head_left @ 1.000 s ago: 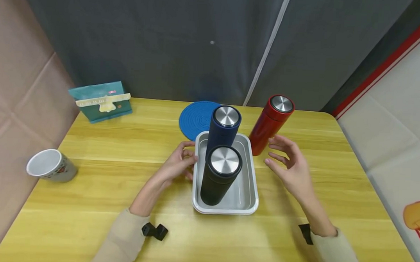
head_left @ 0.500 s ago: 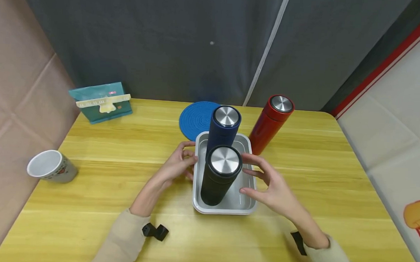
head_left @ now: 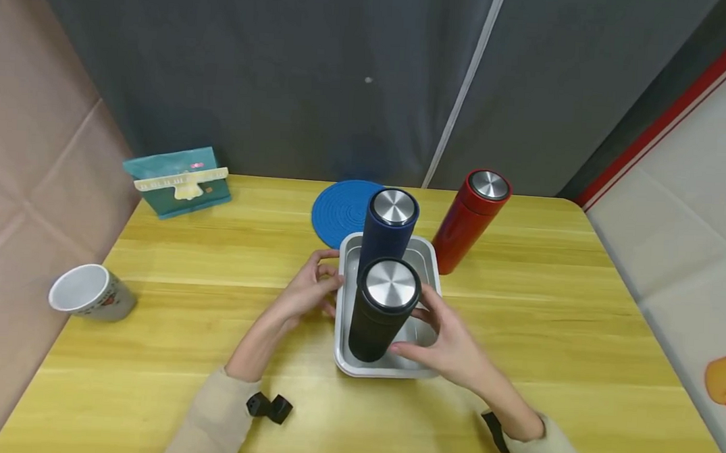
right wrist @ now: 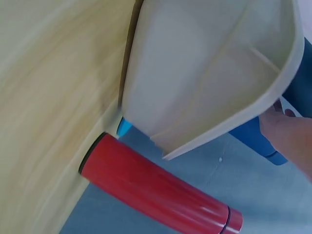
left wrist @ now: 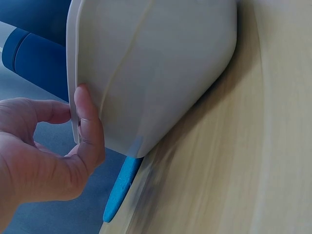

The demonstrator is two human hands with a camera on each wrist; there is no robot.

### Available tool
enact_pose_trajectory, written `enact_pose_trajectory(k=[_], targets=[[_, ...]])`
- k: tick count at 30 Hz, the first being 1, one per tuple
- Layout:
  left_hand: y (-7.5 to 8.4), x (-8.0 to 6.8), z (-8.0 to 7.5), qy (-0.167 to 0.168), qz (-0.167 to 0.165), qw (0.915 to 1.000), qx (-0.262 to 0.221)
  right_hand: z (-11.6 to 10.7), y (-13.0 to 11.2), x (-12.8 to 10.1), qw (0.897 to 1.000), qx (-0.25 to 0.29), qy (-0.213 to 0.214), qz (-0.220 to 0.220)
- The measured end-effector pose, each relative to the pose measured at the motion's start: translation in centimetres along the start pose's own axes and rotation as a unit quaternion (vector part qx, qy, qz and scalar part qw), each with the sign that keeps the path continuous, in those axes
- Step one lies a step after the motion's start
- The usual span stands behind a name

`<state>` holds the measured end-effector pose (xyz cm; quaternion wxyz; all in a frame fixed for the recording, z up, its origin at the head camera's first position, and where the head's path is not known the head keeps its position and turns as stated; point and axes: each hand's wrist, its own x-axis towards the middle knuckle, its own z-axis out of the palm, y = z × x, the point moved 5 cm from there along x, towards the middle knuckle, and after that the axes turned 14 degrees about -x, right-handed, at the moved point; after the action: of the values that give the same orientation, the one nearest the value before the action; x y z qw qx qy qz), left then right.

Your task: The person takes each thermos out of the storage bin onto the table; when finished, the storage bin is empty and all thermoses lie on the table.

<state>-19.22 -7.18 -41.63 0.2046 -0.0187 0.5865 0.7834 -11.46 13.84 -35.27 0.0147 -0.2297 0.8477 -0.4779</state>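
My left hand [head_left: 305, 288] pinches the left rim of a pale grey rectangular tray [head_left: 343, 320]; in the left wrist view the thumb and fingers meet over that rim. Two thermos bottles with steel-topped lids stand in the tray: a black thermos [head_left: 373, 328] in front and a dark blue thermos [head_left: 382, 237] behind it. My right hand [head_left: 449, 348] reaches over the tray's right side and holds the black thermos low on its body, thumb in front; the black thermos partly hides its fingers. Just beyond the tray's right back corner stands a red thermos [head_left: 466, 224].
A round blue mat [head_left: 339, 212] lies behind the tray on the wooden table [head_left: 265, 242]. At the left are a white patterned cup [head_left: 101, 299] and a green pouch [head_left: 188, 195] closed by a cream clip. A dark curtain [head_left: 284, 81] hangs behind.
My right hand has moved from beside the red thermos, leftward and nearer, over the tray to the black thermos. My left hand has kept its hold on the tray rim.
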Motion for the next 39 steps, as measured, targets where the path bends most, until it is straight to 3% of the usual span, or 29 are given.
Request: enact_pose_trajectory(k=[28, 39], targets=[[0.03, 0.23, -0.01, -0.009, -0.005, 0.9999, -0.002, 0.73, -0.16, 0.5, 0.999, 0.013, 0.051, -0.012], [-0.04, 0.19, -0.21, -0.006, -0.01, 0.9999, -0.006, 0.71, -0.2, 0.55, 0.998, 0.011, 0.055, 0.002]])
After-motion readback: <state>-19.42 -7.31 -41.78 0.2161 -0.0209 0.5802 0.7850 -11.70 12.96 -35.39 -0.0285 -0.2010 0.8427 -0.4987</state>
